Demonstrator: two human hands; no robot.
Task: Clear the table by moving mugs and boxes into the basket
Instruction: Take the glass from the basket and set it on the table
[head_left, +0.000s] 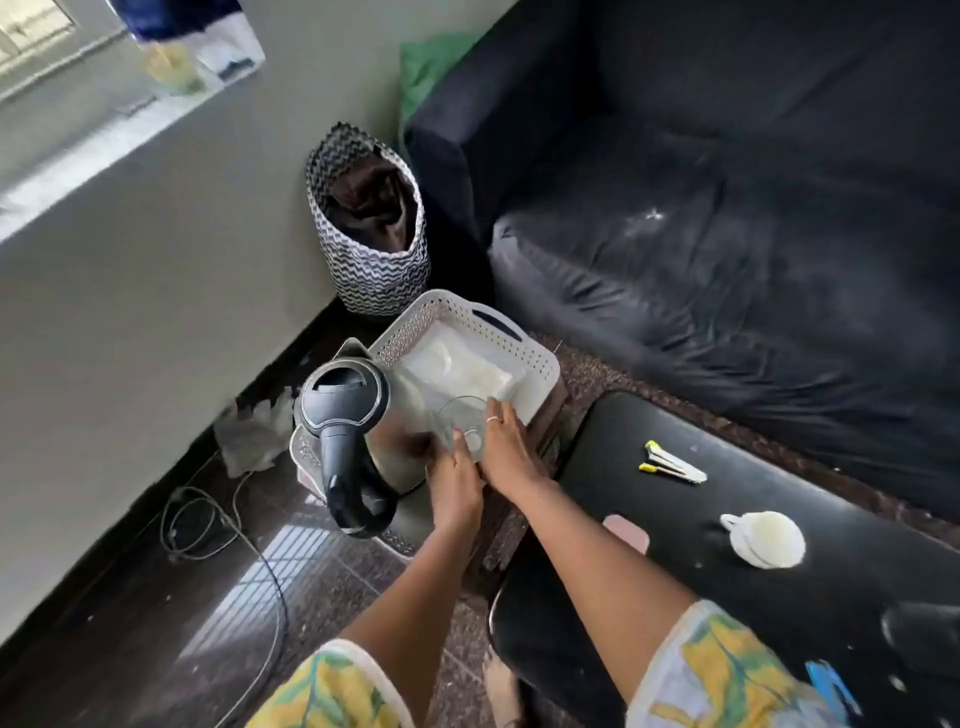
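Note:
A clear glass mug (464, 423) is held over the near end of the white perforated basket (524, 345), which stands on the floor left of the black table (727, 551). My left hand (453, 486) grips the mug from below and my right hand (506, 449) holds its right side. A white flat box or packet (460, 371) lies inside the basket. A white mug (766, 538) lies on its side on the table, to the right of my arms.
A steel kettle with a black lid and handle (345, 431) stands just left of my hands. A zigzag fabric bin (371, 228) sits behind the basket. White and yellow clips (670, 462) and a pink card (628, 530) lie on the table. A dark sofa (727, 208) is behind. Cables run over the floor.

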